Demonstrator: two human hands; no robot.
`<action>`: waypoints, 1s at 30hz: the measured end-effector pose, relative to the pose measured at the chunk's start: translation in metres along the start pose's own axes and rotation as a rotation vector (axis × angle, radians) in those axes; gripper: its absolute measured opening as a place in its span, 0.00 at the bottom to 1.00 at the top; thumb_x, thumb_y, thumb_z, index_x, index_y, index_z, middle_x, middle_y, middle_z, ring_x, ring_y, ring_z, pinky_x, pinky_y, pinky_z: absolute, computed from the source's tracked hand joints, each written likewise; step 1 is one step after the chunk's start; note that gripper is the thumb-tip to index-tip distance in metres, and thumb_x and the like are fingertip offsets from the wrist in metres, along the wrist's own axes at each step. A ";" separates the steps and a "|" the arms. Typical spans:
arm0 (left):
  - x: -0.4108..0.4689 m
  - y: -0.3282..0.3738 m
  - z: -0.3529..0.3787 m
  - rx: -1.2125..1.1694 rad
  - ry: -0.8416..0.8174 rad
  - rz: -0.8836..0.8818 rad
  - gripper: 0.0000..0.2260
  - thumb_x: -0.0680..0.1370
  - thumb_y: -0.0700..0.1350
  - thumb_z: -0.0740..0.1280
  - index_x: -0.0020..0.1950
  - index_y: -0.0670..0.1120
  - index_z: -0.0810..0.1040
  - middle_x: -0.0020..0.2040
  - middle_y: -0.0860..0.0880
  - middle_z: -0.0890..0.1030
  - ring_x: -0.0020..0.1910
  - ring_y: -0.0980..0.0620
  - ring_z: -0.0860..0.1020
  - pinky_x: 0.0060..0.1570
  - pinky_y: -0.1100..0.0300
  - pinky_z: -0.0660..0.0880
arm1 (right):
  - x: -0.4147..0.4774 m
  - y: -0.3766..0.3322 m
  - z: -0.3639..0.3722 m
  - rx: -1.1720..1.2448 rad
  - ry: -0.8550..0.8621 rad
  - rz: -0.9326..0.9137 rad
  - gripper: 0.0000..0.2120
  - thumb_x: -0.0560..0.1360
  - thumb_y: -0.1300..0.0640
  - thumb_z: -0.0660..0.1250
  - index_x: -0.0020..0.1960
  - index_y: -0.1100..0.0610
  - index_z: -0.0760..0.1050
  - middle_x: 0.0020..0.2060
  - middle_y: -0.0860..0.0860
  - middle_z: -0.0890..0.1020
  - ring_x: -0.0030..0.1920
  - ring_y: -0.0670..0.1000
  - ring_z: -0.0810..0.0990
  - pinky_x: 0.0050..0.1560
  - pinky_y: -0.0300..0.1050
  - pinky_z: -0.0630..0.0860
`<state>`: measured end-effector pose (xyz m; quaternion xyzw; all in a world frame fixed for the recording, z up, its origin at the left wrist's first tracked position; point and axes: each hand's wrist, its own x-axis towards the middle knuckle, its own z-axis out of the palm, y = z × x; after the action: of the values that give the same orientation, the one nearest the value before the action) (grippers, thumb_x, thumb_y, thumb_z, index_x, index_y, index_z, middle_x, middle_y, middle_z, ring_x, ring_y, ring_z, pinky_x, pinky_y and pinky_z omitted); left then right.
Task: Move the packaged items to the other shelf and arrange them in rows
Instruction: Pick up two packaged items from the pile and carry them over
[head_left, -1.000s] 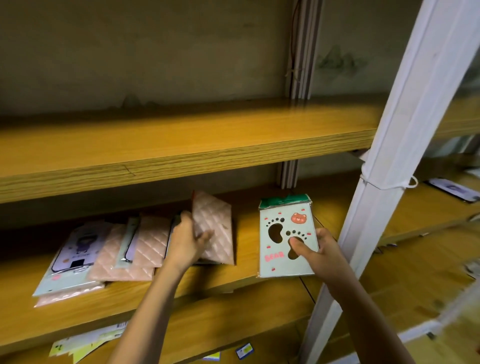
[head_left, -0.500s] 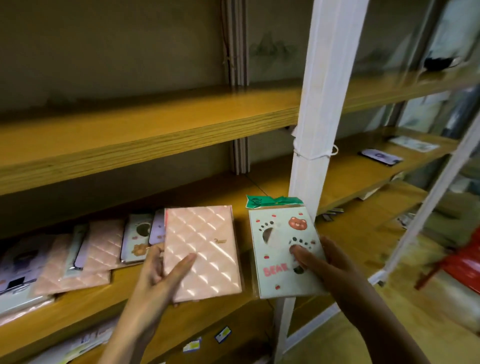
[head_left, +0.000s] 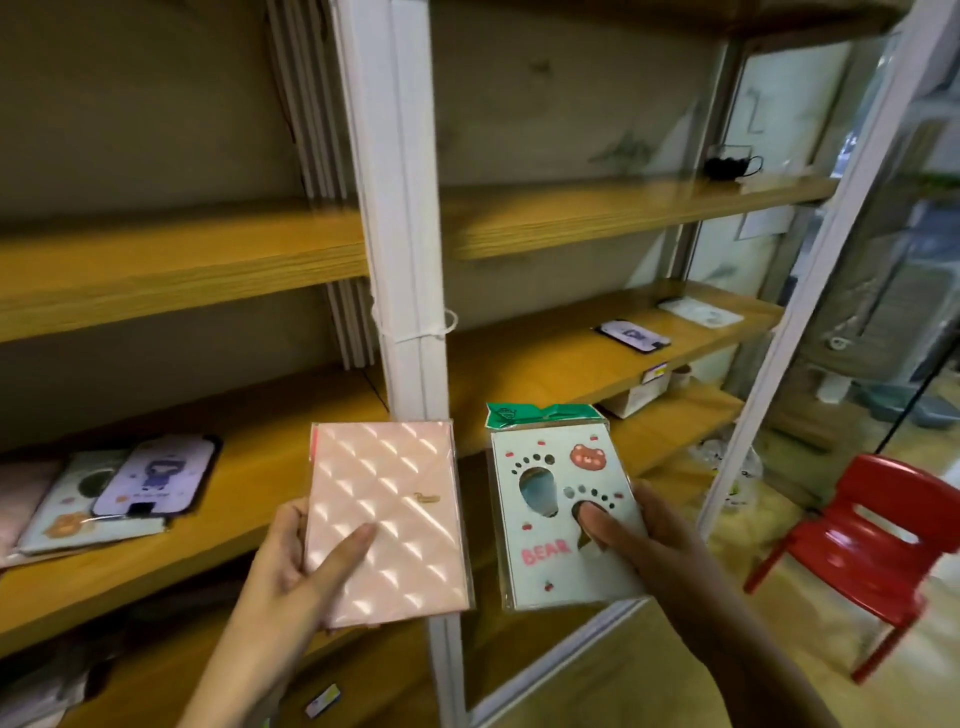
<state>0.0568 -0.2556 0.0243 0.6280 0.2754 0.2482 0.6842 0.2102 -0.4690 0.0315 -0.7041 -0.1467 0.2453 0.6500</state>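
Observation:
My left hand (head_left: 291, 564) holds a pink quilted package (head_left: 387, 519) upright, thumb across its front. My right hand (head_left: 641, 540) grips a pale green package (head_left: 553, 512) printed with paw prints, a bear and the word BEAR, with a green header on top. Both packages hang in the air in front of the white upright post (head_left: 395, 208). On the left shelf (head_left: 249, 499) lie more packaged items (head_left: 150, 478), overlapping in a loose pile. The right shelf (head_left: 545, 364) carries a purple package (head_left: 631, 335) and a pale one (head_left: 701, 313) further back.
Wooden shelves run at several heights on both sides of the post. A dark object (head_left: 727, 163) sits on the upper right shelf. A red plastic chair (head_left: 878, 545) stands on the floor at right. A small box (head_left: 636, 397) lies on the lower right shelf.
My view has swung right, from the left shelf toward the right shelf. Both hands lifted their packages off the left shelf and carried them rightward, in front of the post.

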 end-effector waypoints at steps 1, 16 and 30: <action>-0.002 -0.002 0.015 -0.005 0.008 0.002 0.20 0.68 0.44 0.71 0.58 0.48 0.70 0.52 0.46 0.80 0.48 0.45 0.81 0.46 0.50 0.77 | 0.002 0.001 -0.014 -0.008 0.001 -0.005 0.08 0.72 0.56 0.68 0.49 0.57 0.71 0.39 0.54 0.85 0.38 0.53 0.85 0.36 0.45 0.80; 0.048 -0.017 0.175 0.010 -0.026 0.062 0.18 0.72 0.44 0.68 0.60 0.49 0.67 0.55 0.47 0.79 0.49 0.49 0.81 0.34 0.63 0.79 | 0.071 -0.002 -0.154 0.003 -0.022 -0.073 0.09 0.74 0.60 0.66 0.52 0.60 0.71 0.41 0.55 0.84 0.34 0.48 0.85 0.29 0.37 0.78; 0.189 -0.029 0.253 0.023 0.140 0.065 0.19 0.73 0.45 0.68 0.61 0.50 0.65 0.53 0.52 0.77 0.49 0.53 0.79 0.39 0.63 0.75 | 0.244 -0.019 -0.210 -0.108 -0.080 -0.066 0.06 0.74 0.58 0.66 0.50 0.55 0.72 0.37 0.51 0.85 0.33 0.47 0.85 0.27 0.37 0.77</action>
<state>0.3675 -0.3111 -0.0014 0.6255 0.3048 0.3103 0.6477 0.5297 -0.5158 0.0202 -0.7227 -0.2089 0.2435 0.6122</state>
